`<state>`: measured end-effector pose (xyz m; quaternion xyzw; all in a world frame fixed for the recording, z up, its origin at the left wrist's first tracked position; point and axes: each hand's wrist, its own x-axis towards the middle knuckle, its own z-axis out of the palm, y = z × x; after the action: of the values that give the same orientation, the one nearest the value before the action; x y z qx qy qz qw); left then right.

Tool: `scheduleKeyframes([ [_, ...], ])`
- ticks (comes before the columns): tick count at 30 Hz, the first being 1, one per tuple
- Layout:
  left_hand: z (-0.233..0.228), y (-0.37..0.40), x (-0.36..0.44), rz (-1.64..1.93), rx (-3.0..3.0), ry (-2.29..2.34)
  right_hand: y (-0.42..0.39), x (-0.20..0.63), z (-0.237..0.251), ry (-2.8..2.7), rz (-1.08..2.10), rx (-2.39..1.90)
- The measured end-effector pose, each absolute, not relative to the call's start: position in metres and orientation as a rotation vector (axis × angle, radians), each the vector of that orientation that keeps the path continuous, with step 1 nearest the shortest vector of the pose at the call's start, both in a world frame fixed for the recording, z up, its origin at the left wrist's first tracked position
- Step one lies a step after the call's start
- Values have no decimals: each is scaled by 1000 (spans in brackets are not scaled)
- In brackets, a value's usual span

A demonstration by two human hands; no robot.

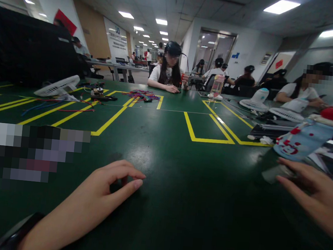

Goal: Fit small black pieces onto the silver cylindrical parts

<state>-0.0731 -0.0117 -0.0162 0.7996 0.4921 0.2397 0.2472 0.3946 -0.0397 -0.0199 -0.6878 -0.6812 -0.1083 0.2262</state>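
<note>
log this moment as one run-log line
left hand: fingers bent, nothing visibly held | right hand: small grey block between thumb and finger | beside right hand: blue bottle | far: wire pile on green table

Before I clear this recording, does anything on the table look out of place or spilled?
Tangled wires look untidy, heaped across yellow tape beyond the left hand. No spill shows; the pale object in the right hand is blurred.
</note>
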Motion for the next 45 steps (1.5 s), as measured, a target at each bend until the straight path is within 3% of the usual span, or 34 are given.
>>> scheduleKeyframes([
  [4,-19,-11,-72,625,2188,1346,-29,278,0,-2294,2,-1398],
  [8,-19,-12,-77,634,2206,1381,-22,202,-5,-2526,307,-1160],
  [20,10,-6,3,810,2284,1171,-18,198,-42,-2107,754,-1192],
  [24,7,-3,-6,902,2196,1200,-18,198,-36,-2122,717,-1200],
  [31,-26,3,-14,579,2266,1230,-21,196,-32,-2142,675,-1226],
  [35,-24,4,-22,606,2217,1238,-16,215,-34,-2077,489,-1260],
  [45,-24,11,-103,626,1967,1684,-27,439,-52,-1498,-81,-2111],
])
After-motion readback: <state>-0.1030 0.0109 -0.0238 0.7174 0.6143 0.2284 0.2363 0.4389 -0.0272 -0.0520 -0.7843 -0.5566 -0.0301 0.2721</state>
